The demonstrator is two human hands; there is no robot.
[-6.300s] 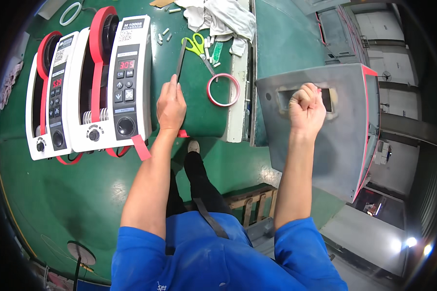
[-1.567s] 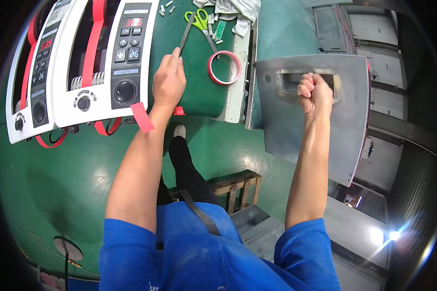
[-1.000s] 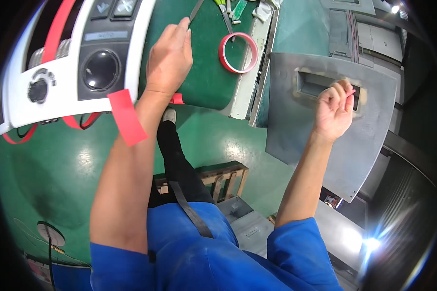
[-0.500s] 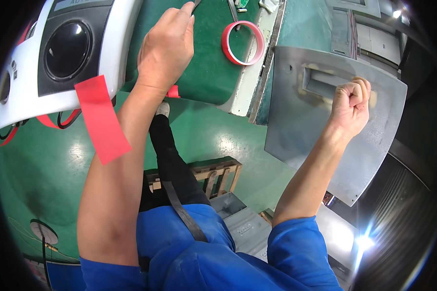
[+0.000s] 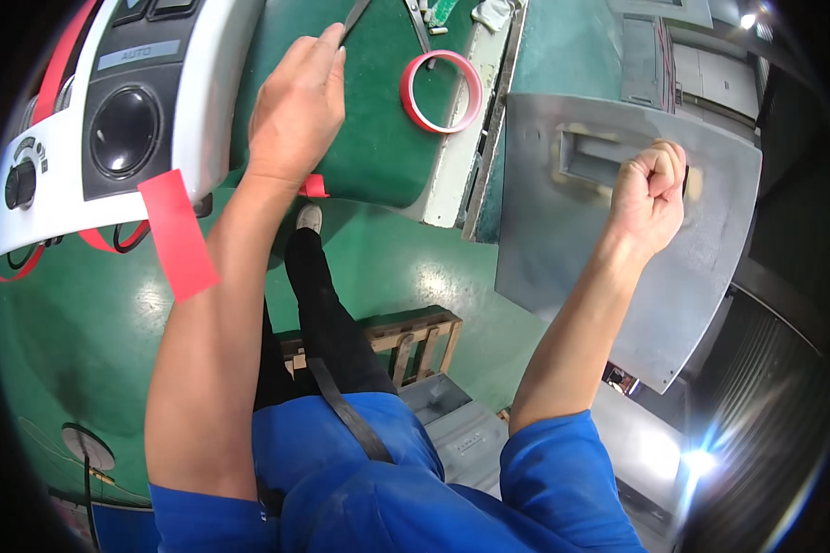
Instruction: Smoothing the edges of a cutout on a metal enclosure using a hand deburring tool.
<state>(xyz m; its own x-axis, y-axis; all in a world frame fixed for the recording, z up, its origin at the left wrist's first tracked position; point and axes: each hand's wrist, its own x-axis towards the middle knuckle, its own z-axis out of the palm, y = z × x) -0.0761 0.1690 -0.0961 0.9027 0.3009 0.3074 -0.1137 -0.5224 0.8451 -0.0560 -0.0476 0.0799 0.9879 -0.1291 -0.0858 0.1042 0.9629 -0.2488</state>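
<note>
My left hand (image 5: pixel 295 106) is over the green table mat (image 5: pixel 378 120), thumb and fingers closed on a slim grey metal blade (image 5: pixel 355 16). A strip of red tape (image 5: pixel 180 238) hangs from the front of the white tape dispenser machine (image 5: pixel 210 111), beside my left forearm. To the right, my right hand (image 5: pixel 650 194) makes a fist above a grey metal panel (image 5: pixel 609 267) with a rectangular recess. A small dark edge shows beside that fist; what it holds, if anything, is hidden.
On the mat lie a red tape roll (image 5: pixel 406 101), scissors (image 5: pixel 419 28) and a crumpled white scrap (image 5: pixel 493 13). Red tape (image 5: pixel 314 186) sticks to the mat's near edge. A wooden pallet (image 5: pixel 424 346) and grey metal parts (image 5: pixel 461 433) are near my legs.
Both hands appear slightly further left, and the table, tape roll and panel have shifted the same way. More of the machine shows. My left hand still grips the blade; my right fist stays closed.
</note>
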